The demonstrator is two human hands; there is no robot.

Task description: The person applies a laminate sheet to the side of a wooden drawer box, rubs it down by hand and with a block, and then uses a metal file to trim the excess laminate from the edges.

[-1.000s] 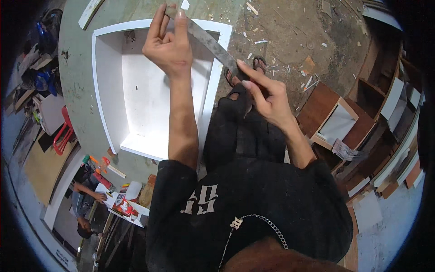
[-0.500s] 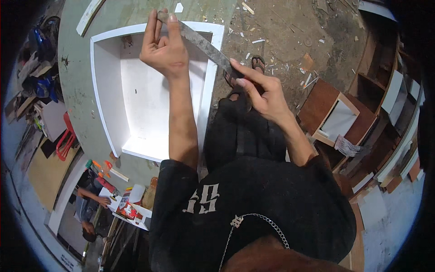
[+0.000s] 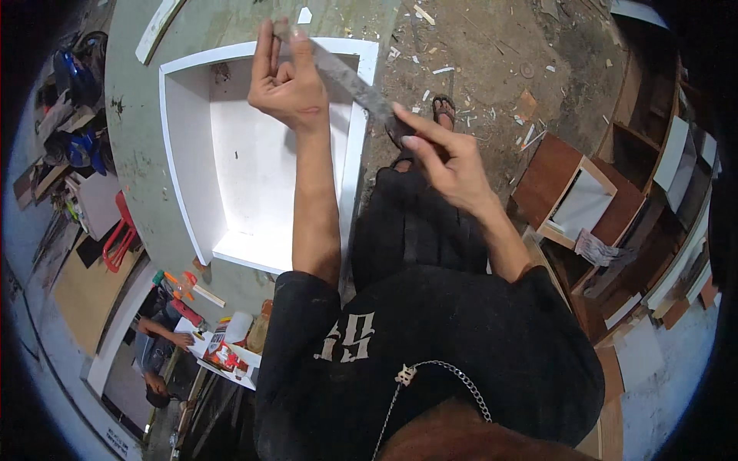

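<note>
Your left hand point(image 3: 288, 81) has slid nearer, both hands still pinching one metal strip point(image 3: 338, 73); your right hand point(image 3: 450, 157) grips its near end, one white frame point(image 3: 354, 169) below.

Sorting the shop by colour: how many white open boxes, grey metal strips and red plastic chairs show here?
White open box: 1
Grey metal strip, held at its ends by the left hand and the right hand: 1
Red plastic chair: 1
Total: 3
</note>
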